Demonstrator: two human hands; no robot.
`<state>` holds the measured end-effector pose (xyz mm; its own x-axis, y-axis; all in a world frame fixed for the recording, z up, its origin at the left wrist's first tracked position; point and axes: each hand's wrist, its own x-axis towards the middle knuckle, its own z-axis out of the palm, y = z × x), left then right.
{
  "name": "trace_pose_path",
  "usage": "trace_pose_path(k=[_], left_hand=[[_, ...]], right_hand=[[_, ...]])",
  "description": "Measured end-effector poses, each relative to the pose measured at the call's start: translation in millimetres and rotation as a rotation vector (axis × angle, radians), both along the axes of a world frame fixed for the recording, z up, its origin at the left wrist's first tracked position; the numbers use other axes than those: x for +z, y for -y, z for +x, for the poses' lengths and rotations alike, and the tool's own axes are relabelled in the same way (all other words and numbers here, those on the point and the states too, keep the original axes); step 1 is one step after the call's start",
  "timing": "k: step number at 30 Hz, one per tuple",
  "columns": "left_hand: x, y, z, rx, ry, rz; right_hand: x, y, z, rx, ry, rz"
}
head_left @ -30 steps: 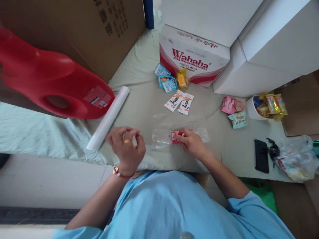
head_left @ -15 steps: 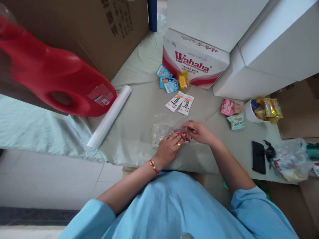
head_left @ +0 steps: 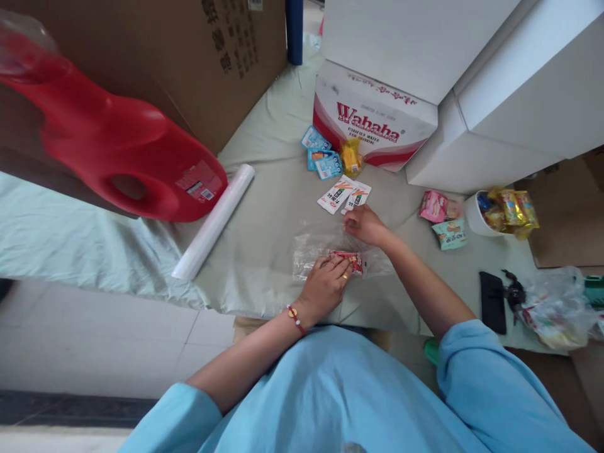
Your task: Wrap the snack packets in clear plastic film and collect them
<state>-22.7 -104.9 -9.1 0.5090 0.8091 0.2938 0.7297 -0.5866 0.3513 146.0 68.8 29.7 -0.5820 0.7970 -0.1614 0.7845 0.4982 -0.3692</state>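
A red snack packet (head_left: 355, 258) lies on a crinkled clear plastic bag (head_left: 306, 255) near the front of the cloth-covered surface. My left hand (head_left: 325, 283) rests flat on the packet's left part, fingers stretched out, with a ring and a red bracelet showing. Just beyond the packet, my right hand (head_left: 367, 226) has its fingers curled and pinched together. The bag's thin upper edge appears to reach its fingertips. Two white snack sachets (head_left: 336, 194) lie right behind that hand, which partly overlaps the right one in view.
Blue packets (head_left: 328, 167) and a yellow packet (head_left: 352, 157) sit before a Wahaha carton (head_left: 372, 119). At left are a red jug (head_left: 141, 157) and a white plastic roll (head_left: 214, 220). Pink packet (head_left: 433, 206), green packet (head_left: 450, 234), white cup (head_left: 477, 217) and black phone (head_left: 492, 302) are at right.
My right hand has moved away from the red packet, up toward the white sachets. My left hand stays on the packet. The whole view has shifted slightly.
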Motion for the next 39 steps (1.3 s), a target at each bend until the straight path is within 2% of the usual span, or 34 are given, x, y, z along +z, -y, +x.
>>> trace_pose_path(k=[2,4,7,9,11,14,20,25,27,29,32,34,35,37,39], left_hand=[[2.2,-0.3,0.1,-0.007,-0.009,-0.005],[3.9,-0.7,0.1,-0.012,-0.016,-0.009],[4.8,-1.0,0.5,-0.012,-0.01,-0.002],[4.4,-0.6,0.9,-0.012,-0.004,-0.003],[3.0,0.3,0.8,-0.016,-0.001,-0.011],[-2.2,1.9,-3.0,-0.031,0.026,-0.013],[-18.1,0.3,-26.3,-0.132,0.195,-0.095],[-16.4,-3.5,-43.3,-0.112,0.451,-0.153],[-11.4,-5.1,-48.8,-0.049,0.592,-0.221],[-5.5,-8.7,-54.8,0.092,0.775,-0.319],[3.5,-22.6,-64.2,0.441,1.072,-0.401],[9.5,-38.5,-69.0,0.654,1.164,-0.423],[12.4,-47.7,-70.3,0.72,1.159,-0.443],[18.2,-66.6,-70.3,0.745,1.068,-0.502],[22.7,-82.7,-67.6,0.632,0.905,-0.537]], right_hand=[[6.5,5.6,8.7,0.088,-0.169,0.065],[16.0,18.3,16.0,0.16,-0.249,0.07],[28.8,49.0,23.8,0.235,-0.185,0.048],[30.6,72.5,27.3,0.293,-0.116,0.056],[25.0,93.4,30.3,0.33,-0.083,0.069],[8.9,113.2,33.4,0.276,-0.126,0.075],[-14.3,123.8,30.1,0.169,-0.403,-0.026],[-26.7,129.3,26.5,0.133,-0.519,-0.049],[-32.4,131.3,27.0,0.13,-0.544,-0.049],[-36.6,132.9,27.7,0.147,-0.561,-0.064],[-37.4,134.4,27.7,0.159,-0.507,-0.1],[-35.0,134.9,26.7,0.152,-0.428,-0.117],[-33.4,135.0,25.9,0.148,-0.386,-0.123],[-30.3,135.1,23.7,0.143,-0.318,-0.126],[-28.0,135.1,21.3,0.138,-0.278,-0.117]])
